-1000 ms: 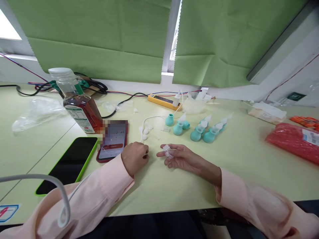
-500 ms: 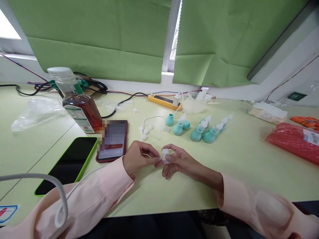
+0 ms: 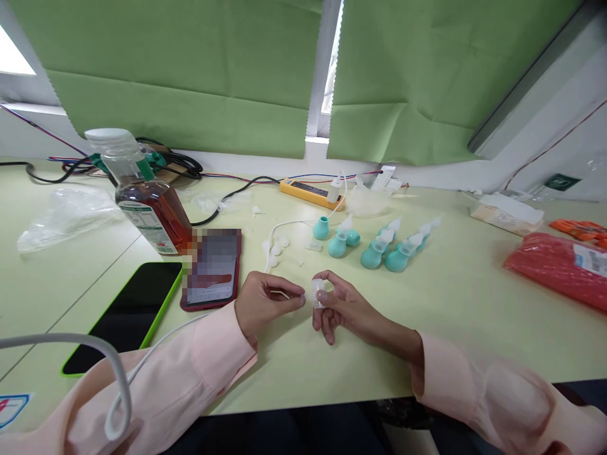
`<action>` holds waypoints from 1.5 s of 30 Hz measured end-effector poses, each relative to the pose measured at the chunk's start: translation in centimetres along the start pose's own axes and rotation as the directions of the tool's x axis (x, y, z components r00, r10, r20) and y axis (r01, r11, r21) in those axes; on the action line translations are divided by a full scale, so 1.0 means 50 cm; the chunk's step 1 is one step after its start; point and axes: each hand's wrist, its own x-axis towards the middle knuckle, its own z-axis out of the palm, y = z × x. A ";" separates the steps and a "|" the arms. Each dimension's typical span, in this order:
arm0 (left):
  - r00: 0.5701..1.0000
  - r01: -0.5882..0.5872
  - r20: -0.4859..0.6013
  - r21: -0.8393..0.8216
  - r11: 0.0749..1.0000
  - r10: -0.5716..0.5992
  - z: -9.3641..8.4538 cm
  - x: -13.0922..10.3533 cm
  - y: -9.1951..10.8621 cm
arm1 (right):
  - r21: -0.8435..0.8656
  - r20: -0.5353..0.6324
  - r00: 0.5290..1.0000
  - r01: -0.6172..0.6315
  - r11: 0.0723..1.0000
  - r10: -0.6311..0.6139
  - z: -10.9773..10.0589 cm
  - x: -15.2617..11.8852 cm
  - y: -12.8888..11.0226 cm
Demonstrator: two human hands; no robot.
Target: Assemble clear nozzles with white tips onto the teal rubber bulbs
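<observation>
My right hand holds a small clear plastic piece between thumb and fingers, over the pale green table. Just left of it, my left hand is closed in a pinch; what its fingertips hold, if anything, is too small to make out. Beyond my hands stand several turquoise bulbs, some with clear pointed tips, among them a front one and one with an open neck and no tip. Small white round pieces lie beyond my left hand.
At the left are a bottle of amber liquid, a red-cased phone and a green-edged phone. A yellow power strip sits at the back. A red plastic package lies at the right.
The fingertips of my left hand have drawn slightly apart from the clear piece. My right hand has turned the piece more upright. The view has shifted slightly.
</observation>
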 end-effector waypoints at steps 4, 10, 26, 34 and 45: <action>0.999 -0.038 0.027 -0.004 0.999 0.038 0.004 -0.005 -0.002 | -0.015 0.024 1.000 0.008 1.000 -0.008 0.000 0.000 0.000; 0.988 -0.132 0.075 -0.037 0.991 0.134 0.006 -0.002 -0.001 | -0.008 0.065 0.998 0.015 1.000 -0.015 -0.001 0.001 0.001; 0.979 -0.004 0.202 -0.162 0.987 0.037 0.001 0.003 -0.006 | -0.042 0.120 0.993 0.023 0.999 -0.017 -0.004 0.001 0.004; 0.978 0.058 0.207 -0.205 0.977 -0.015 0.002 0.007 -0.011 | -0.062 0.110 0.993 0.042 0.997 -0.035 0.002 -0.001 0.002; 0.921 0.267 0.376 -0.416 0.869 -0.102 0.002 0.016 -0.022 | -0.008 0.167 0.983 0.072 0.997 -0.070 0.006 -0.003 0.004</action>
